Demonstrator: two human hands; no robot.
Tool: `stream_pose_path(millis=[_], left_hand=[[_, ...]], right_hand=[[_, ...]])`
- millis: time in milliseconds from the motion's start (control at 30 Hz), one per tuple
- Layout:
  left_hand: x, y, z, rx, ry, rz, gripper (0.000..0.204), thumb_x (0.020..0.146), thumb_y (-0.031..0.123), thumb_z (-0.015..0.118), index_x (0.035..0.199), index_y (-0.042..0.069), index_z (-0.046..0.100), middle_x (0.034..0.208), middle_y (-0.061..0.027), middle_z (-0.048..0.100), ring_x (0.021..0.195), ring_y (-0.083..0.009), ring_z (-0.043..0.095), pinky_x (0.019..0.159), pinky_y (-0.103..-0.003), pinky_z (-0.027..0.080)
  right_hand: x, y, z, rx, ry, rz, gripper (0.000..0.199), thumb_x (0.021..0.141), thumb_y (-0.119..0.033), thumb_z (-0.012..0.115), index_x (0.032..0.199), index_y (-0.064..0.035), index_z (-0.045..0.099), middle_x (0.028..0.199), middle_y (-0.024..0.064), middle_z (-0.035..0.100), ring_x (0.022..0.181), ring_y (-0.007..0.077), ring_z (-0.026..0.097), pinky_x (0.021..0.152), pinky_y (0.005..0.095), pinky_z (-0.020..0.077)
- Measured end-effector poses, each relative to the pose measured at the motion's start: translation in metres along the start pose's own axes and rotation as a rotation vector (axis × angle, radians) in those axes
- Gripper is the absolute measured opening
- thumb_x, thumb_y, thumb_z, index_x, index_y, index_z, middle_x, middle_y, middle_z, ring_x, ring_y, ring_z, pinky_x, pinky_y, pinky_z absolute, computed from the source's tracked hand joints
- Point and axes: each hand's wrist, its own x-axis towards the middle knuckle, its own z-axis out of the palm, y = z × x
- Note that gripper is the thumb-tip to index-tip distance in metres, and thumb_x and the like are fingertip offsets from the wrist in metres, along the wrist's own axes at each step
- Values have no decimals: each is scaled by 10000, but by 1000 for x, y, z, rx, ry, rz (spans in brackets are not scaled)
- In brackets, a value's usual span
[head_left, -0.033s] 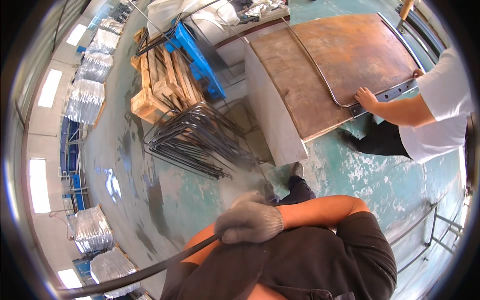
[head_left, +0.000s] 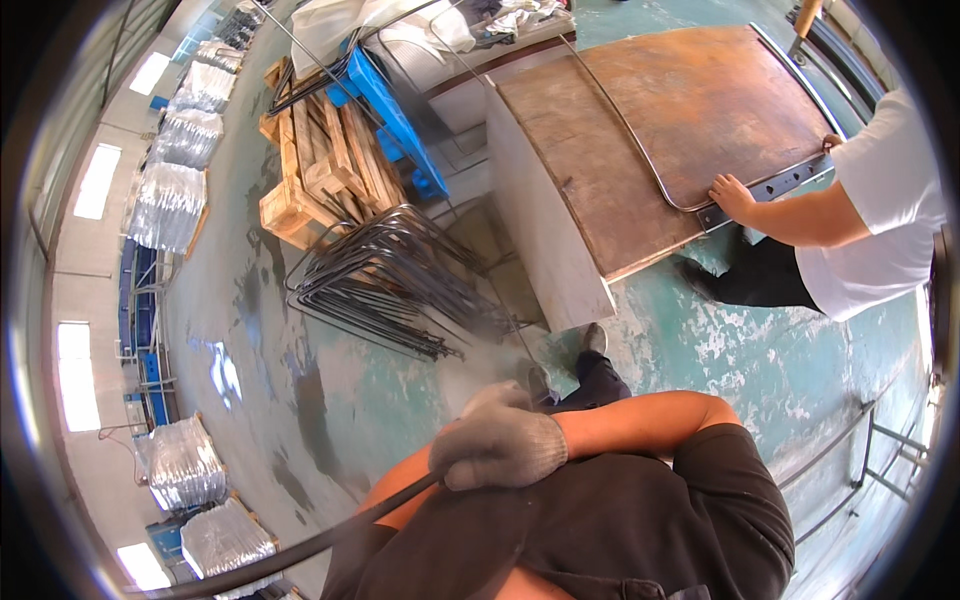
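My right hand (head_left: pixel 505 448), in a grey knit glove, is closed around a dark, slim bar or tube (head_left: pixel 375 510). The bar runs from the fist down to the lower left, bowed in this lens; whether it is rigid cannot be told. Behind and just beyond the right hand, my left hand (head_left: pixel 492 398), also gloved, is mostly covered and hazy, so its fingers do not show. Both hands are close in front of my dark shirt. Beyond them lies a stack of bent dark metal tubes (head_left: pixel 385 275) on wooden pallets (head_left: pixel 345 165).
Ahead to the right stands a large rust-brown-topped table (head_left: pixel 640 130) with a bent metal tube (head_left: pixel 630 125) across it. A co-worker in white (head_left: pixel 880 210) rests both hands at its edge, by a dark perforated bar (head_left: pixel 775 188). Wrapped silvery stacks (head_left: pixel 165 205) line the left wall.
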Motion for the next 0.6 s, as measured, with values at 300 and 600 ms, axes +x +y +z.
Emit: stream_pose_path(millis=[300, 600], left_hand=[[-13, 8, -7, -122, -103, -47, 371, 1123, 304, 535, 1091, 18, 768, 1129, -103, 745, 1124, -214, 680, 972, -387, 549], [6, -65, -8, 59, 320, -119, 328, 1054, 304, 648, 1206, 35, 758, 1175, -146, 772, 1188, -266, 710, 1005, -412, 558]], right_hand=[[-7, 21, 51, -62, 174, -118, 213, 1074, -357, 756, 1174, -169, 776, 838, 55, 770, 812, 280, 773, 736, 435, 542], [33, 67, 44, -197, 286, -99, 152, 1041, -139, 751, 1165, -52, 741, 980, 173, 766, 883, 344, 749, 806, 434, 592]])
